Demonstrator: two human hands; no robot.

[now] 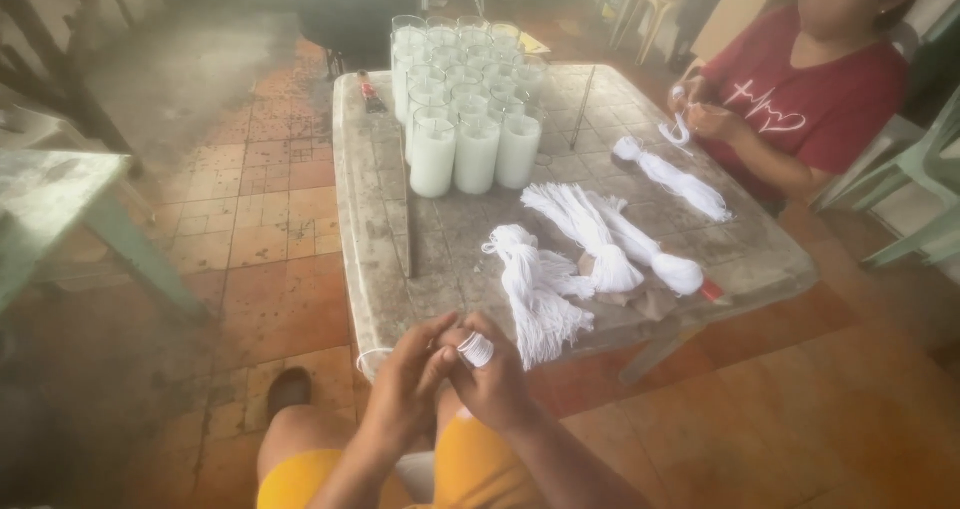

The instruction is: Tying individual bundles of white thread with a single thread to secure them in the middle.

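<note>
The left hand point(405, 374) and right hand point(492, 374) meet over the lap, the right's fingers wound with white string point(477, 349), the left pinching it. Just beyond lie white string bundles point(540, 289) on the worn table point(380, 229); farther off stand wax-filled glasses point(465, 99), with a co-worker's hands point(700, 114) to the right.

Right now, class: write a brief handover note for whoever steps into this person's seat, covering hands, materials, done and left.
Left hand: pinching the string beside the right.
Right hand: white string wound round a finger.
Table: tied string bundles near you; white candles in glasses at the far end.
Co-worker opposite is handling string too.
Done: several bundles.
Left: this winding, not yet a bundle.
</note>
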